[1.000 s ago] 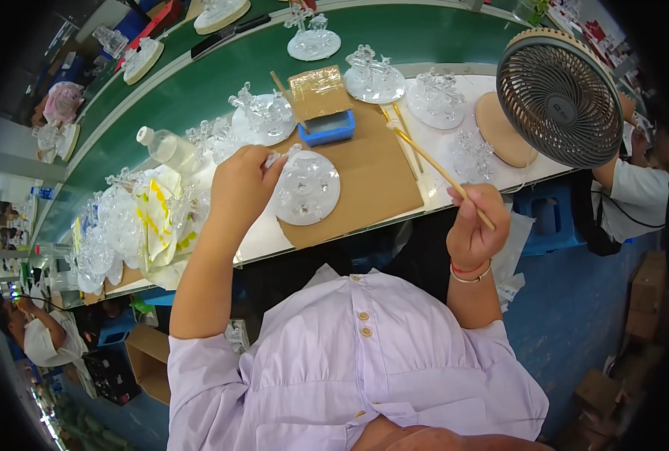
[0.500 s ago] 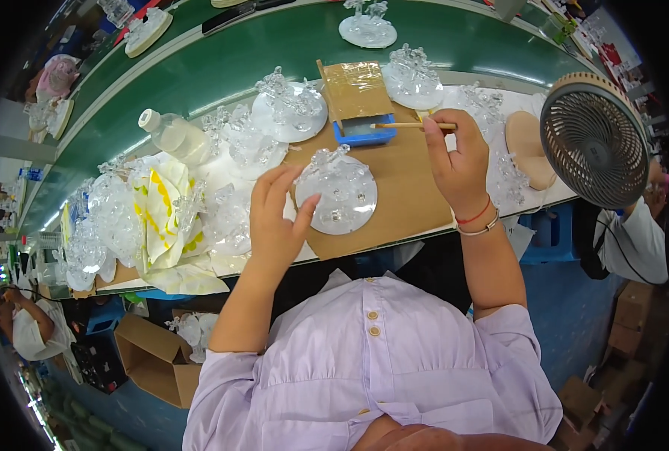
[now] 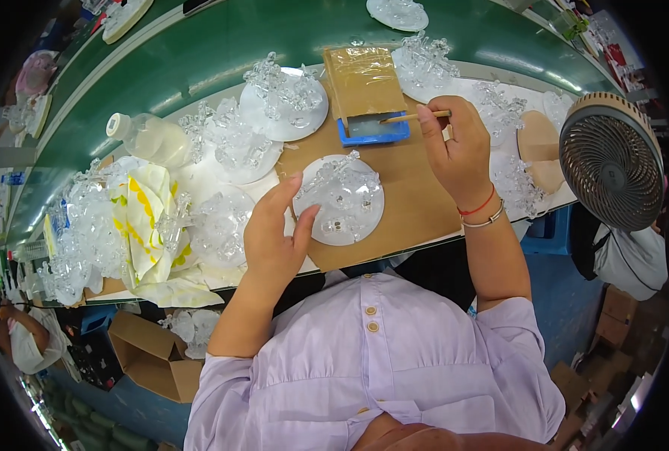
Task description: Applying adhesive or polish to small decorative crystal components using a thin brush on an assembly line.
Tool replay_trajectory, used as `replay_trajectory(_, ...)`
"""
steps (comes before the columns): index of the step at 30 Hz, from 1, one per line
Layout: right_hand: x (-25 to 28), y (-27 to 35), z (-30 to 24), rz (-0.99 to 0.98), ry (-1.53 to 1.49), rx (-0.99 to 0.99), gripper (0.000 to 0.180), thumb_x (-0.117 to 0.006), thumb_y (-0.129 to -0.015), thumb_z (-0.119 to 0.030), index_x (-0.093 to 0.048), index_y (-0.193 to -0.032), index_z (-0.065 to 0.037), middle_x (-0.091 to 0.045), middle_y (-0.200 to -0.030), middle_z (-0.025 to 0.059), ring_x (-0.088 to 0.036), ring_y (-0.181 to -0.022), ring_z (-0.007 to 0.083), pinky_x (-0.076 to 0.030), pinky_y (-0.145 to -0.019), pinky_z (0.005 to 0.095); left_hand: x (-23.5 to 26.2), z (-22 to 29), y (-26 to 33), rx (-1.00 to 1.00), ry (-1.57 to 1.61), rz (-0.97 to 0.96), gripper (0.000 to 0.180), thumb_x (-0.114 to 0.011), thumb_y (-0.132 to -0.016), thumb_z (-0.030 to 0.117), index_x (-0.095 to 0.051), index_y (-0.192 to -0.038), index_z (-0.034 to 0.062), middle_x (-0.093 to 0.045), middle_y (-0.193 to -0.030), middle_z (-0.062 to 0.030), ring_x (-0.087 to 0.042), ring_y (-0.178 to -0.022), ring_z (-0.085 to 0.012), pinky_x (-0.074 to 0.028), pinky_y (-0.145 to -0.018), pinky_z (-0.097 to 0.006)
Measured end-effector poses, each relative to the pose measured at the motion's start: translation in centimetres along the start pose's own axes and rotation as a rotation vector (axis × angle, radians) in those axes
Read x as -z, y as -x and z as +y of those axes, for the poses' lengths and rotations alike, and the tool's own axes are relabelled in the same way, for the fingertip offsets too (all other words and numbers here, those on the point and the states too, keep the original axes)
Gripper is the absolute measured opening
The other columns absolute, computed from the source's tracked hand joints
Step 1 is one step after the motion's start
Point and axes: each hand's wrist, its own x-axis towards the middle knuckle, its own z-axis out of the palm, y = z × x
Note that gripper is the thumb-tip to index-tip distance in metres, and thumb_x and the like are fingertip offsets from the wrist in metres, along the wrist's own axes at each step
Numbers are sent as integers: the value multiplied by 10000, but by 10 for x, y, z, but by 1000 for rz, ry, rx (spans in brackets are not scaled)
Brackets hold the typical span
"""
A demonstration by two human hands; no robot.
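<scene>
My left hand rests on the left rim of a round clear disc studded with clear plastic pieces, which lies on a brown cardboard sheet. My right hand pinches a thin wooden stick whose tip reaches into a small blue tray of clear liquid. A brown cardboard-coloured box stands just behind the tray.
More discs with clear pieces lie around the sheet. A plastic bottle lies at the left, near bags of clear parts and a yellow-white bag. A round fan stands at the right. A green belt runs behind.
My right hand has swung in from the lower right with the stick and brought its tip to the blue tray. My left hand stays on the disc's rim.
</scene>
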Motion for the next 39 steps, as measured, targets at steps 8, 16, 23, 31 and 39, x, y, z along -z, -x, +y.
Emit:
replay_trajectory(8,8,5,4,-19,-67,39,83,-577,-912,-63,-557,-950,8,-615,-856,105,-598,-748,202,-482,-683,277,-12,1,-14,-51,-35,88,211,-744,-744,-8,-653,-927,45,-696,-842,-87,-658,-665,-215,-500,-561,-277)
replay_trajectory(16,11,7,8,-37,-60,27,81,-572,-919,-67,-563,-948,8,-623,-884,101,-601,-759,187,-483,-693,265,-19,-8,-11,-8,3,159,200,-739,-752,-1,-658,-931,42,-695,-825,-89,-663,-677,-203,-500,-582,-264)
replay_trajectory(23,9,15,10,-7,-104,-145,83,-583,-925,-74,-567,-944,5,-632,-847,70,-599,-737,123,-478,-683,235,-21,-7,-12,66,88,162,152,-726,-760,-8,-668,-896,26,-693,-821,-101,-668,-694,-194,-504,-611,-258)
replay_trajectory(31,22,48,18,321,-378,-191,68,-534,-941,-44,-506,-965,13,-617,-853,116,-533,-707,101,-456,-680,233,-23,-8,-14,53,109,152,160,-723,-766,-11,-668,-914,17,-686,-843,-108,-666,-732,-201,-507,-660,-261)
replay_trajectory(39,55,109,-26,344,-511,-122,80,-494,-951,-116,-456,-942,-46,-590,-760,139,-453,-651,191,-411,-633,333,-25,-13,-10,17,140,145,235,-716,-779,0,-648,-1004,13,-684,-933,-113,-659,-829,-225,-505,-739,-281)
